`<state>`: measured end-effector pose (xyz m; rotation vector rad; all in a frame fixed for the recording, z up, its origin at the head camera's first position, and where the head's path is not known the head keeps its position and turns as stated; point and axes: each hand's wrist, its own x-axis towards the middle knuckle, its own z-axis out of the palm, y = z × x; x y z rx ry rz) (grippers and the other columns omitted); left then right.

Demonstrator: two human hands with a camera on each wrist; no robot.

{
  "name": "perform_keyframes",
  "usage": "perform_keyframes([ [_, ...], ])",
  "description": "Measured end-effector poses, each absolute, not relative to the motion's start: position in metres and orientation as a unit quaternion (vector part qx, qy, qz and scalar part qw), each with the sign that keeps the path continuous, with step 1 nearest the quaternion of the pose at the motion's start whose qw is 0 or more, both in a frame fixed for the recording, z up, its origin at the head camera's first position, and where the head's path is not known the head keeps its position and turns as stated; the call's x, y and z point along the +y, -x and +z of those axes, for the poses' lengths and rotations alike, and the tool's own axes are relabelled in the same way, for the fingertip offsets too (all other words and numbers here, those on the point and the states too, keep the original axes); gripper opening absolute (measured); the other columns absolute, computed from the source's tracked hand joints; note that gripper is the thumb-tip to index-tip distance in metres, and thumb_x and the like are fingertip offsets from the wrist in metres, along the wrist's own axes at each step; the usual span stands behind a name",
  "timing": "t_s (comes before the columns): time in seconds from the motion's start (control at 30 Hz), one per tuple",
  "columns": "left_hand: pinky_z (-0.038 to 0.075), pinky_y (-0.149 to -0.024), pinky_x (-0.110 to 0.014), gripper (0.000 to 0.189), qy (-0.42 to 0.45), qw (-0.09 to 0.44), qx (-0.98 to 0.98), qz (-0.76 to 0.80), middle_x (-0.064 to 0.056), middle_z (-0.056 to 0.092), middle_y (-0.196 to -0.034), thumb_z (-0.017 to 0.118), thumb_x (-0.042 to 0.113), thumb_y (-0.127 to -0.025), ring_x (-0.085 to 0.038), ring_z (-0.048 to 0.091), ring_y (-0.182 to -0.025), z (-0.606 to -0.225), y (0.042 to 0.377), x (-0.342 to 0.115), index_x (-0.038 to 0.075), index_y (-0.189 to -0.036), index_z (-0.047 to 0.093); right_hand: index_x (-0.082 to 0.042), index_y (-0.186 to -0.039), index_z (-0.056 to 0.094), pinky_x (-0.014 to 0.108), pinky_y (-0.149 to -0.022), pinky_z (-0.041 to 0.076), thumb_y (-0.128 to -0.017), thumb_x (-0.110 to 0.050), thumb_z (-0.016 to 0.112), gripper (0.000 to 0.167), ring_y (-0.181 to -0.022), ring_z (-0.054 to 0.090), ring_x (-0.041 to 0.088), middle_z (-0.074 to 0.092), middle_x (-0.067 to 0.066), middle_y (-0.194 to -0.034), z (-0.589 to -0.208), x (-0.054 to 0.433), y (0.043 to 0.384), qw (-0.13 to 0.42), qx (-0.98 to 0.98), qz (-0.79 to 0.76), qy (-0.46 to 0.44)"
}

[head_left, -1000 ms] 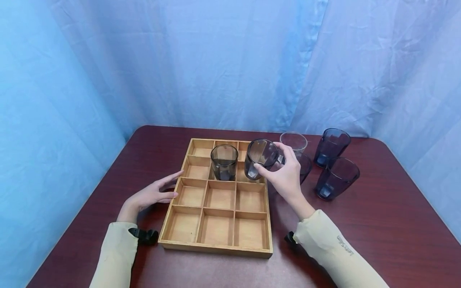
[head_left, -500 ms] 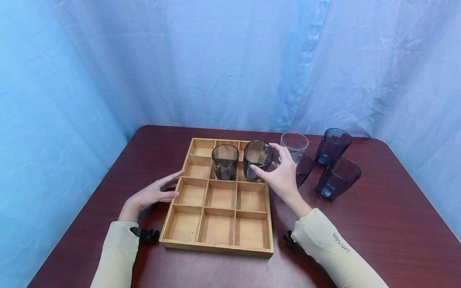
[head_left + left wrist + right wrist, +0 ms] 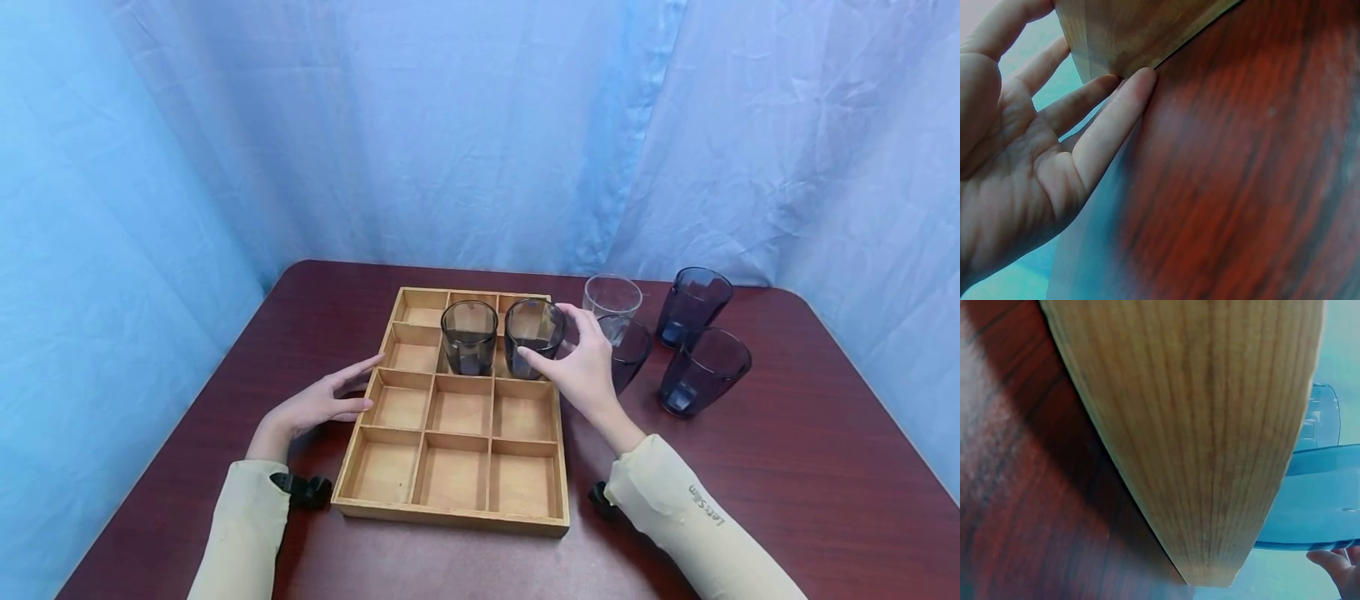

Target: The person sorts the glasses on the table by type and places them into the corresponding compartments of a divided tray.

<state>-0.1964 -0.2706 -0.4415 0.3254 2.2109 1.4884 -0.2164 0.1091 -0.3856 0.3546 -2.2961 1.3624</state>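
Your right hand [image 3: 587, 371], nearer, grips an upright glass [image 3: 531, 335] from its right. Your left hand [image 3: 318, 402], unclenched, touches the tray [image 3: 450, 516].

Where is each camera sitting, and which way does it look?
Head: worn on the head, looking forward and down at the tray and glasses; left hand, right hand and both sleeves show.
Left wrist: on that wrist, facing the tray's side and the table; the left hand's palm and fingers show.
Right wrist: on that wrist, facing the tray's side; only a bit of right hand shows.
Both wrist views share the tray and table.
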Motion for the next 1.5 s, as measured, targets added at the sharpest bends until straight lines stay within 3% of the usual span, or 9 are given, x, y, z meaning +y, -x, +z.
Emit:
perform_keyframes([
  [0.33, 0.048, -0.102, -0.044, 0.077, -0.118, 0.226, 0.805, 0.536, -0.017, 0.013, -0.162, 0.063, 0.024, -0.095, -0.043, 0.021, -0.146, -0.444, 0.197, -0.270, 0.027, -0.157, 0.018, 0.000, -0.130, 0.054, 0.043, -0.090, 0.055, -0.068, -0.020, 0.089, 0.074, -0.110, 0.056, 0.026, 0.056, 0.015, -0.119, -0.389, 0.107, 0.218, 0.194, -0.842, 0.490, -0.119],
  [0.73, 0.048, -0.102, -0.043, 0.078, -0.116, 0.228, 0.806, 0.534, -0.015, 0.014, -0.162, 0.064, 0.024, -0.094, -0.042, 0.022, -0.146, -0.443, 0.196, -0.269, 0.028, -0.157, 0.017, 0.000, -0.129, 0.054, 0.042, -0.084, 0.052, -0.069, -0.027, 0.088, 0.074, -0.106, 0.055, 0.031, 0.057, 0.017, -0.117, -0.393, 0.108, 0.217, 0.195, -0.866, 0.448, -0.105],
  [1.17, 0.049, -0.101, -0.043, 0.075, -0.129, 0.219, 0.807, 0.533, -0.018, 0.015, -0.161, 0.062, 0.021, -0.096, -0.043, 0.022, -0.145, -0.439, 0.196, -0.270, 0.026, -0.157, 0.019, 0.000, -0.138, 0.044, 0.038, -0.078, 0.044, -0.078, -0.036, 0.080, 0.078, -0.089, 0.053, 0.029, 0.051, 0.017, -0.120, -0.384, 0.107, 0.219, 0.123, -0.893, 0.426, -0.069],
  [1.5, 0.048, -0.101, -0.043, 0.075, -0.120, 0.223, 0.810, 0.529, -0.017, 0.014, -0.162, 0.062, 0.022, -0.096, -0.042, 0.023, -0.145, -0.440, 0.195, -0.269, 0.028, -0.157, 0.017, 0.000, -0.144, 0.037, 0.045, -0.086, 0.043, -0.080, -0.037, 0.078, 0.084, -0.096, 0.050, 0.032, 0.046, 0.019, -0.130, -0.381, 0.106, 0.218, 0.086, -0.905, 0.412, -0.064],
])
